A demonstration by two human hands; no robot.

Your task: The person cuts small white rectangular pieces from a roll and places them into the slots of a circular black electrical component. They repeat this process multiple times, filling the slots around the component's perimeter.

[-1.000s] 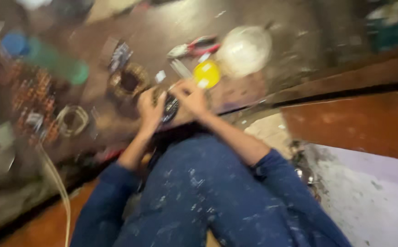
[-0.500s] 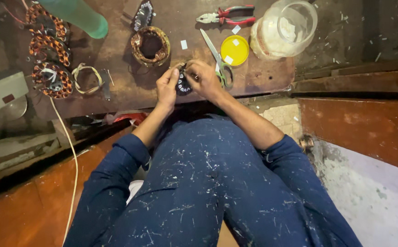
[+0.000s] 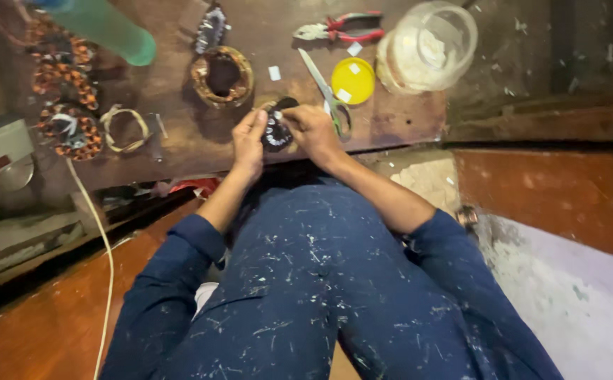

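Two hands on one small dark wound part (image 3: pixel 276 131), held at the near edge of the worktop (image 3: pixel 179 141).

We note the left hand (image 3: pixel 248 141) cupping the part from its left side, fingers curled against it, while the right hand (image 3: pixel 311 130) pinches it from the right and top, fingertips (image 3: pixel 286 118) pressed onto its upper rim. The part sits between both grips, just above the wood, over our lap. Scissors (image 3: pixel 327 95) lie just beside the right hand; a yellow lid (image 3: pixel 353 80) and a clear plastic jar (image 3: pixel 429 48) sit beyond them, red-handled pliers (image 3: pixel 340 27) farther back. A copper-wound ring (image 3: pixel 222 76) rests behind the left hand.
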